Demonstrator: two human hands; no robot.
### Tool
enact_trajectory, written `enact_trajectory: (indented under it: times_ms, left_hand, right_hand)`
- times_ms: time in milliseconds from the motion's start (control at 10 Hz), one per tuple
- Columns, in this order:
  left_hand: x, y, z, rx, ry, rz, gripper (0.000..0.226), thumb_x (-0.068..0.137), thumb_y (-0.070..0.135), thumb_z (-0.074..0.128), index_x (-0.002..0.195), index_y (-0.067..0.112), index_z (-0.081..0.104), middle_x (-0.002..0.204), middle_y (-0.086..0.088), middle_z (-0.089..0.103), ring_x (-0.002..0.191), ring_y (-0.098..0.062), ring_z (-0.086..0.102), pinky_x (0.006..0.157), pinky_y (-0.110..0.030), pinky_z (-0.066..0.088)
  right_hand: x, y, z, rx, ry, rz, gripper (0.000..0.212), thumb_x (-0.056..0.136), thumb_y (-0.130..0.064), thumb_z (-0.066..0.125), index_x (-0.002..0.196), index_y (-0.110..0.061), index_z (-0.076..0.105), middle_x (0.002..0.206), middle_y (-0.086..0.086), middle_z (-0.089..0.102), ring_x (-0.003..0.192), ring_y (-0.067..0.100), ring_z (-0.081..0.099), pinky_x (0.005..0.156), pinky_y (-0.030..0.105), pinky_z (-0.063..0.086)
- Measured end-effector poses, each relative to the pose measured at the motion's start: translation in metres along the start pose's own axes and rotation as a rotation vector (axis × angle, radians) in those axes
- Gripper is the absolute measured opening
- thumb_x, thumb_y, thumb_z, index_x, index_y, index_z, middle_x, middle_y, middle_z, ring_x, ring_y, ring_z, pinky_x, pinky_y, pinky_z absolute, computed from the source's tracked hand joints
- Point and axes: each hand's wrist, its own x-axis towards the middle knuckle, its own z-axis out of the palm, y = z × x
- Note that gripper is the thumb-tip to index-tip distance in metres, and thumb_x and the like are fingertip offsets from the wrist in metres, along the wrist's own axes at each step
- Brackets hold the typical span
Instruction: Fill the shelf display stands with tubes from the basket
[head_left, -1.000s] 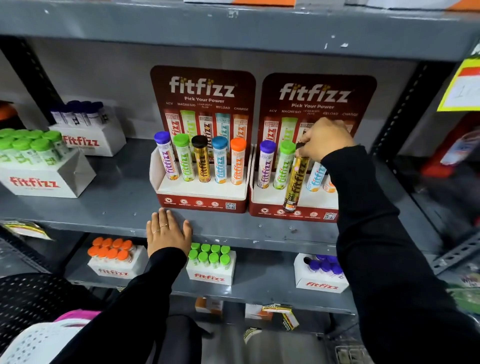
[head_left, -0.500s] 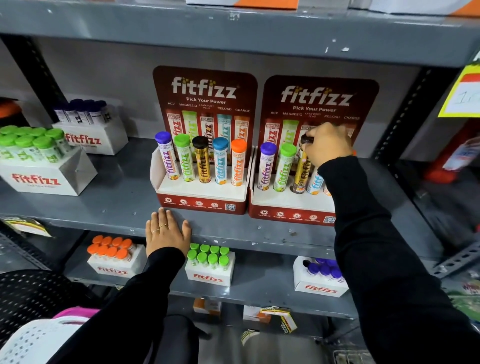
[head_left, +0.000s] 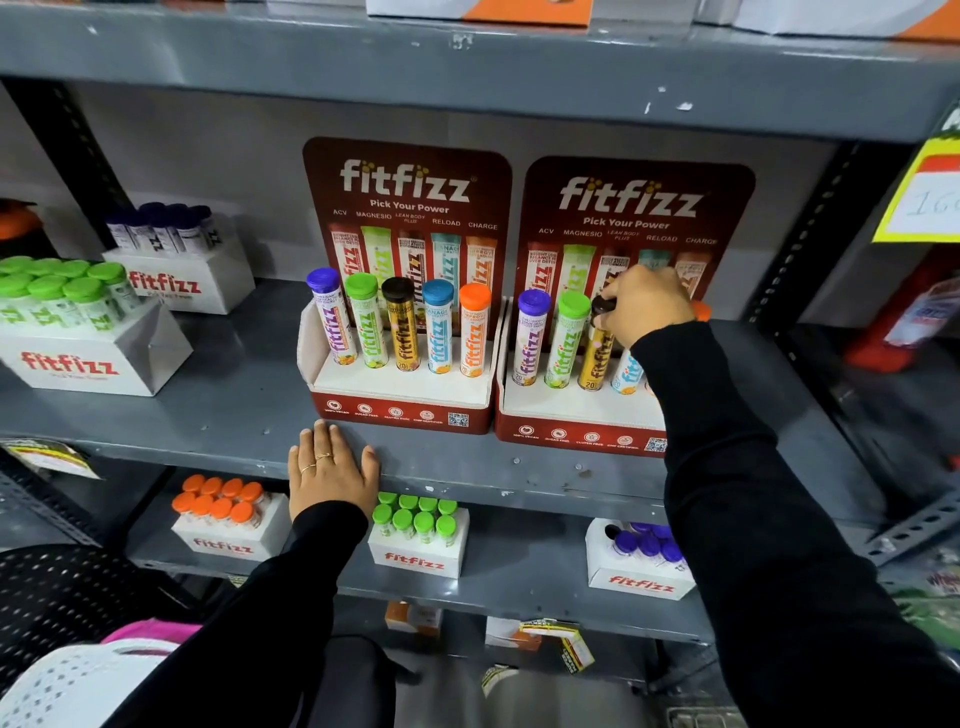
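The right hand (head_left: 644, 306) is curling its fingers around the black cap of the gold tube (head_left: 597, 353), which is standing in the middle slot of the right display stand (head_left: 571, 415), leaning slightly away from the hand at its foot. Just on the far side of that hand from the body's midline, a blue-labelled tube (head_left: 626, 374) is peeking out beneath the wrist, and an orange cap (head_left: 701, 310) is showing past the knuckles. On the inner side, the green tube (head_left: 566, 338) and the purple tube (head_left: 530, 338) are standing just beside the gold one, leaving only narrow gaps between caps.

The left hand (head_left: 332, 473) is lying flat, fingers spread and together at the tips, pressing on the front edge of the grey shelf (head_left: 208, 405), gripping nothing. Directly beyond its fingertips, the left display stand (head_left: 400, 410) is sitting full with five tubes, its red front lip close to the shelf edge. Outward from the left hand, a wide strip of bare shelf is lying open up to a white carton of green-capped tubes (head_left: 78, 332).

Below the left wrist, a white perforated basket (head_left: 67, 686) is showing at the lower corner; its contents are hidden.
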Motion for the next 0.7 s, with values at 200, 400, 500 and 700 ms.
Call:
enact_trajectory:
  times_ms: [200, 400, 500, 700]
  left_hand:
    - [0.008, -0.007, -0.007, 0.019, -0.004, 0.019, 0.065, 0.095, 0.048, 0.016, 0.145, 0.007, 0.013, 0.156, -0.011, 0.013, 0.144, -0.027, 0.007, 0.119, -0.039, 0.003]
    - [0.003, -0.002, -0.003, -0.007, -0.005, 0.010, 0.064, 0.095, 0.046, 0.018, 0.145, 0.006, 0.013, 0.156, -0.012, 0.014, 0.144, -0.027, 0.008, 0.119, -0.039, 0.003]
    - [-0.002, 0.002, -0.002, -0.043, 0.010, 0.005, 0.063, 0.095, 0.043, 0.022, 0.144, 0.003, 0.015, 0.155, -0.014, 0.016, 0.144, -0.029, 0.010, 0.118, -0.040, 0.003]
    - [0.001, -0.002, -0.005, -0.109, 0.036, 0.037, 0.064, 0.095, 0.042, 0.025, 0.144, 0.003, 0.015, 0.155, -0.015, 0.016, 0.144, -0.030, 0.010, 0.119, -0.041, 0.004]
  right_hand:
    - [0.002, -0.007, -0.002, -0.053, 0.000, 0.039, 0.023, 0.086, -0.006, 0.066, 0.109, -0.001, 0.065, 0.107, 0.021, 0.067, 0.093, 0.034, 0.066, 0.083, 0.038, 0.056]
    - [0.000, -0.005, -0.008, -0.103, 0.008, 0.021, 0.026, 0.087, -0.005, 0.065, 0.112, -0.001, 0.063, 0.111, 0.023, 0.065, 0.098, 0.036, 0.064, 0.086, 0.041, 0.054]
    - [-0.015, -0.012, -0.010, -0.160, 0.097, -0.006, 0.021, 0.089, 0.000, 0.058, 0.109, 0.001, 0.063, 0.107, 0.026, 0.064, 0.098, 0.039, 0.062, 0.086, 0.043, 0.053]
    - [-0.076, -0.054, 0.005, -0.164, 0.097, -0.085, 0.027, 0.087, 0.009, 0.046, 0.107, 0.001, 0.063, 0.105, 0.022, 0.067, 0.098, 0.034, 0.064, 0.082, 0.041, 0.053]
